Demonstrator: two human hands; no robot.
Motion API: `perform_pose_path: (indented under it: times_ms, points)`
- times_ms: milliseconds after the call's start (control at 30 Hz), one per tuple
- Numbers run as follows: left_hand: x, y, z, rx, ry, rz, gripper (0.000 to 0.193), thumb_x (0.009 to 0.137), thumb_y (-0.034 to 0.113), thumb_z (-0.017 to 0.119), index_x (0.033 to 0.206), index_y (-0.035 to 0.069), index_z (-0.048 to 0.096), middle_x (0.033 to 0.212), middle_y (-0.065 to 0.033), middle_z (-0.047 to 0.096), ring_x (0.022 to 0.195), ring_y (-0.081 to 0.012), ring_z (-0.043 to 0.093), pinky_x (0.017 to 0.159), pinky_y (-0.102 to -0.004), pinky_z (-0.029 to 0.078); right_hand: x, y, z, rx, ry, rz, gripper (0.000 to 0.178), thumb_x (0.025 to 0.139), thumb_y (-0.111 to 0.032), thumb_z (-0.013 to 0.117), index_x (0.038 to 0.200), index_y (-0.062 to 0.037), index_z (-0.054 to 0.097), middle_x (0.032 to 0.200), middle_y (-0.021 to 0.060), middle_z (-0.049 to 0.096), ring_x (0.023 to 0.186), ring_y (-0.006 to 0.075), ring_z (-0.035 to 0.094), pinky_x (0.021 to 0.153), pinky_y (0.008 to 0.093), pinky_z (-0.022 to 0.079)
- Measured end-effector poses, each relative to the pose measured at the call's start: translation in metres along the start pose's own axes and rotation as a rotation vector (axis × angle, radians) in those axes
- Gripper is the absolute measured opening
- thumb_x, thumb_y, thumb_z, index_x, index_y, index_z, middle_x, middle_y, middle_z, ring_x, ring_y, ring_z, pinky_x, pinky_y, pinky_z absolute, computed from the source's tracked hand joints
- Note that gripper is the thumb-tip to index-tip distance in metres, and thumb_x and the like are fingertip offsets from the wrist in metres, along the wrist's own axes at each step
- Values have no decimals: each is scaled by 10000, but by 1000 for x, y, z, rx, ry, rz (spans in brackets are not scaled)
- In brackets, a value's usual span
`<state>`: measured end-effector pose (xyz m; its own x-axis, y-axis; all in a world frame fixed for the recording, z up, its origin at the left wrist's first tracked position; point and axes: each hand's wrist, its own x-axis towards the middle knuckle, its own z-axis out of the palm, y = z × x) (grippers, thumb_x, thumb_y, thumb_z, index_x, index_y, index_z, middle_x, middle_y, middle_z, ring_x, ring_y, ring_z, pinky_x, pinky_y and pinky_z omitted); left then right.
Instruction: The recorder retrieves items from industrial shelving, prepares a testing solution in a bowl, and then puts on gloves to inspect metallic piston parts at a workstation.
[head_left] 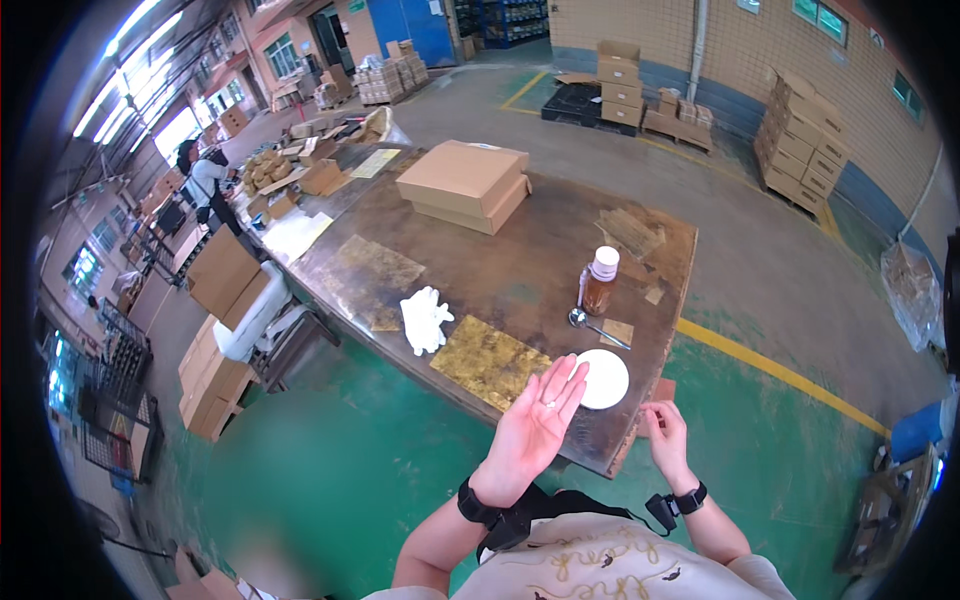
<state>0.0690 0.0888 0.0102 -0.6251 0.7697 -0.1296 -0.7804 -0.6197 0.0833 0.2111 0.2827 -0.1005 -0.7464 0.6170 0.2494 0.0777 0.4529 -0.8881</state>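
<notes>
My left hand (532,430) is held palm up over the table's near edge, its fingers stretched out flat. A small white piece (550,405), too small to name, lies on those fingers. Just beyond the fingertips a white round plate or lid (603,380) rests on the table. To the right, past the table edge, my right hand (665,430) has its fingers curled toward the thumb; whatever is between them cannot be made out. A metal spoon (580,318) lies beside a bottle (597,290) of brown liquid with a white cap.
The worn brown table (500,270) bears crumpled white gloves (426,320), a yellowish sheet (490,362) and stacked flat cardboard boxes (465,180). Cartons on a chair (262,310) stand left. Farther left a person (205,185) is beside a cluttered table. Box stacks (803,140) line the wall.
</notes>
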Motion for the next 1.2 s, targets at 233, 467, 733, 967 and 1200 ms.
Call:
perform_pose_path:
  times_ms: [233, 467, 733, 967, 1200]
  points:
    - [-27, 1, 44, -66, -43, -64, 451, 1039, 248, 349, 1398, -23, 321, 1496, -146, 336, 1331, -260, 418, 1041, -321, 468, -4, 8, 5, 27, -17, 26, 117, 917, -66, 554, 939, -20, 660, 827, 62, 558, 682, 139, 529, 615, 259, 429]
    - [-29, 1, 75, -38, -129, -64, 471, 1043, 342, 294, 1336, 6, 445, 1419, -149, 453, 1379, -325, 336, 1085, -394, 420, 12, 19, 13, -17, -26, 49, 123, 917, -74, 555, 934, -14, 660, 821, 67, 577, 687, 146, 546, 613, 267, 437]
    - [-92, -21, 182, -153, -643, -474, 987, 900, 731, 82, 1397, -71, 371, 1379, -246, 468, 1267, -332, 481, 1093, -423, 331, 19, 77, 23, -54, 87, -113, 122, 901, -92, 573, 889, -9, 662, 851, 103, 621, 730, 188, 588, 641, 302, 463]
    - [-122, 7, 218, 948, -1142, -258, 1076, 874, 739, 15, 1325, -145, 432, 1361, -219, 501, 1293, -261, 444, 1113, -385, 279, 50, 95, 46, -124, 41, -144, 95, 854, -60, 597, 827, -30, 683, 742, 107, 625, 673, 212, 599, 630, 318, 478]
    - [-129, -3, 220, 720, -989, -314, 1034, 904, 680, -22, 1310, -151, 440, 1384, -258, 455, 1321, -282, 424, 1132, -391, 265, 66, 112, 54, -176, 168, -194, 87, 861, -55, 577, 854, -9, 651, 773, 125, 611, 706, 228, 590, 654, 333, 471]
